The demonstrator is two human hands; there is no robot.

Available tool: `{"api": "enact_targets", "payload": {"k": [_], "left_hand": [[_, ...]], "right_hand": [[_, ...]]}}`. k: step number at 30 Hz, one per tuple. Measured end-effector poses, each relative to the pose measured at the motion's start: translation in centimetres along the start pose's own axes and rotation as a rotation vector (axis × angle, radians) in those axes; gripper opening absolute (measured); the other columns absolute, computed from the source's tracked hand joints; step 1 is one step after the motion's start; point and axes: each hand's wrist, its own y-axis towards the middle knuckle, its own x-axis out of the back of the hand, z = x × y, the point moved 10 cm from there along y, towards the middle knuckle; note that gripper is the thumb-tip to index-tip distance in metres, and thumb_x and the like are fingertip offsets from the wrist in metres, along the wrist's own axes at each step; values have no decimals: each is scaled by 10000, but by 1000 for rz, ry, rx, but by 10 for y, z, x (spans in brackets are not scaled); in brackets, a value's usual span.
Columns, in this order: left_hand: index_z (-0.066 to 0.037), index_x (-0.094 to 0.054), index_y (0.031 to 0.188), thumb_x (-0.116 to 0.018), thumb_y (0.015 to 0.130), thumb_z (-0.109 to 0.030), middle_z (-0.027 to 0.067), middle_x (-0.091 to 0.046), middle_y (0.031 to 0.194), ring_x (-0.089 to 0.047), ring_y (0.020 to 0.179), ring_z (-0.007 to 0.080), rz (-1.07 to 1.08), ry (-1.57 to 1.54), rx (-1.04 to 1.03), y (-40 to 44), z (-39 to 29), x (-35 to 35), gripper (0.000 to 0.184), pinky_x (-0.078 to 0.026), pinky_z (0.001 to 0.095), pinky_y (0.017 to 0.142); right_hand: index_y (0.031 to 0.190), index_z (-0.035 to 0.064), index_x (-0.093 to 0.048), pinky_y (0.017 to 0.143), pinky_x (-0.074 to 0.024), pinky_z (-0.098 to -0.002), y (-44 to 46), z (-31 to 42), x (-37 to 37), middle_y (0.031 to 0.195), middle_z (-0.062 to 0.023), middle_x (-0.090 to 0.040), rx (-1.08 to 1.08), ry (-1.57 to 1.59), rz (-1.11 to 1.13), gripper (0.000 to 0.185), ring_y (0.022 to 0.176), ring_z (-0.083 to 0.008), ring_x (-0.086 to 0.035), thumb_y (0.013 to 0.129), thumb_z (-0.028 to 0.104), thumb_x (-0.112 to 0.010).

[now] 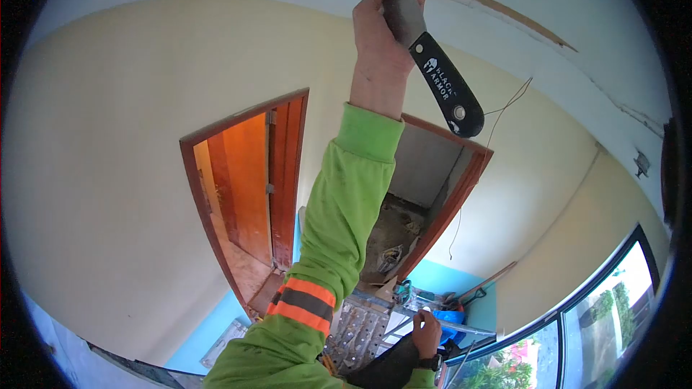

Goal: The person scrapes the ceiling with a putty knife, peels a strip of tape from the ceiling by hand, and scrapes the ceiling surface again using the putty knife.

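Raised toward the ceiling, my left hand [380,47] is closed around the metal blade of a putty knife [445,85]. The knife's black handle hangs down to the right, and the blade's tip is close to the ceiling [504,39]. A long brown strip of damaged surface [504,13] lies right of the hand. Low in the view, my right hand [427,334] has its fingers pinched together near a small whitish spot; what they hold is too small to tell. A dark band is on that wrist.
Two brown-framed doorways stand behind, one with an orange door [249,187]. Thin wire [497,126] dangles beside the knife. Below are a speckled scaffold platform [357,328], a blue container [450,323] and a long-handled tool [490,281]. Windows [591,338] are at lower right.
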Motion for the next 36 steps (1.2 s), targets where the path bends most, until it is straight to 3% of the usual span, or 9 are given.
{"api": "enact_targets", "payload": {"k": [8,10,17,20,22,23,25,28,36], "left_hand": [[81,-499,1064,-497,946,-63,177,-592,983,-645,909,268,-3,-185,87,-5,3,1,186,-596,338,789],[83,-494,1053,-492,952,-62,179,-602,975,-650,918,270,107,-508,308,-3,17,-9,177,-601,346,801],[79,-506,1041,-498,956,-60,185,-620,970,-657,857,272,-33,-738,434,-19,30,-15,163,-603,357,783],[80,-529,1051,-524,951,-60,180,-632,971,-657,801,264,30,-327,214,-19,16,-7,172,-605,366,755],[76,-564,1034,-557,945,-71,156,-635,929,-652,741,242,108,429,-99,-35,-8,-15,172,-592,350,715],[76,-564,1034,-557,945,-71,156,-635,929,-652,741,242,108,435,-99,-33,-5,-12,172,-592,350,715],[54,-623,1034,-507,965,-88,159,-656,921,-663,804,251,110,721,-401,-34,-24,-15,196,-583,368,684],[66,-591,980,-594,936,-93,114,-632,834,-642,676,215,128,722,-534,-26,-30,-19,165,-560,329,678],[66,-603,1025,-575,958,-82,120,-642,886,-638,757,175,63,806,-549,-20,-30,-23,165,-562,307,714]], "right_hand": [[1013,11,-662,762,-512,-440,-1,5,2,910,-178,-676,35,-2,-9,212,857,-368,-647,882,167,-605],[997,6,-659,765,-510,-443,0,14,7,911,-179,-674,6,-11,-6,200,858,-367,-646,882,160,-601],[939,11,-670,720,-510,-435,3,3,-3,863,-168,-684,42,-4,-28,172,806,-349,-659,855,158,-643],[936,5,-669,721,-513,-434,1,9,-2,861,-167,-683,68,2,-59,177,802,-347,-660,851,159,-650],[971,7,-661,739,-511,-445,2,12,-4,880,-175,-677,50,12,-17,189,828,-359,-651,860,158,-634],[1005,9,-653,756,-508,-457,3,13,-7,899,-183,-670,32,18,18,204,854,-372,-643,869,156,-617],[1009,10,-650,757,-508,-459,5,16,-7,897,-184,-669,17,2,29,209,853,-374,-643,864,159,-624],[1013,13,-645,758,-506,-464,5,12,-9,902,-185,-668,2,0,37,214,854,-379,-641,860,162,-633],[929,2,-662,701,-505,-428,5,9,-3,838,-167,-670,49,-7,-31,174,779,-341,-653,853,156,-642]]}}
